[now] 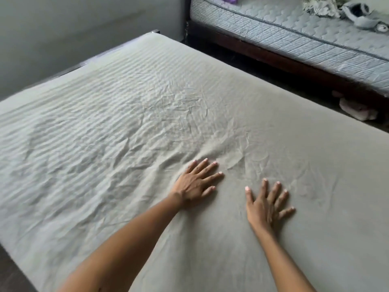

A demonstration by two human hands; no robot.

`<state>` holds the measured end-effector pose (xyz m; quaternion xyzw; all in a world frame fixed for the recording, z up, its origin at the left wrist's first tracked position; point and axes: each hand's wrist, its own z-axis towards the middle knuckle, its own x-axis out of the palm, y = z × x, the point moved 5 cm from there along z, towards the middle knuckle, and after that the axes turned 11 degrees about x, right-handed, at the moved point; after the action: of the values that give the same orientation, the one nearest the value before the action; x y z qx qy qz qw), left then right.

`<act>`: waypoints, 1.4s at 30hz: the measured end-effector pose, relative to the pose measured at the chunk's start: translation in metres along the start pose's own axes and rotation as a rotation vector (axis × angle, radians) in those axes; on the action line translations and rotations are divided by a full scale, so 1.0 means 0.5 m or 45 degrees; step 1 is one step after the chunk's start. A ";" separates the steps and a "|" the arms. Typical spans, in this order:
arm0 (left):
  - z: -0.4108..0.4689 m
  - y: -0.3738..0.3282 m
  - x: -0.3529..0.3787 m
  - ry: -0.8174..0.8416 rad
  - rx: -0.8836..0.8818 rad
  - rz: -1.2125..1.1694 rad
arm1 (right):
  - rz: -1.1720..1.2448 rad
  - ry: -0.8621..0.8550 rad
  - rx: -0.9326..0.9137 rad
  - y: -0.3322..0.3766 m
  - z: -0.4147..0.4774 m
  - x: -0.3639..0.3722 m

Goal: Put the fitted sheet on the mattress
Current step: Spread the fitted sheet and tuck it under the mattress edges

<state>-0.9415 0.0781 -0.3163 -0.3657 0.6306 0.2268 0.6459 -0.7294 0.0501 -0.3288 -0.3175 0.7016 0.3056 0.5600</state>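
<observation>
A pale grey-green fitted sheet (147,106) covers the whole top of the mattress, which lies hidden under it. The sheet is creased across the middle and left, and smoother toward the right. My left hand (196,183) lies flat on the sheet with fingers spread, pressing beside a ridge of wrinkles. My right hand (266,202) lies flat a little to the right and nearer to me, fingers also spread on the cloth. Neither hand grips any fabric.
A grey wall (63,39) runs along the far left side of the bed. Across a dark floor gap stands a second bed with a bare quilted mattress (294,41) and crumpled clothes (336,9) on it. A pinkish object (355,110) lies on the floor beneath it.
</observation>
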 end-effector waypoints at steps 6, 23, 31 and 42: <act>-0.047 0.097 -0.010 -0.060 -0.080 0.008 | 0.060 -0.028 -0.350 0.180 -0.047 0.019; -0.366 0.392 -0.052 -0.087 -0.140 0.059 | 0.020 -0.059 -0.611 0.545 -0.436 0.102; -0.617 0.656 -0.101 -0.042 -0.516 0.047 | 0.024 0.063 -0.824 0.806 -0.637 0.147; -0.730 0.874 -0.185 -0.072 -0.700 0.101 | 0.287 -0.059 -1.147 1.025 -0.775 0.144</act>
<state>-1.5171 0.0920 -0.2842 -0.4957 0.5409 0.4245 0.5306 -1.3747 0.0522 -0.2896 -0.4439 0.5165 0.6459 0.3451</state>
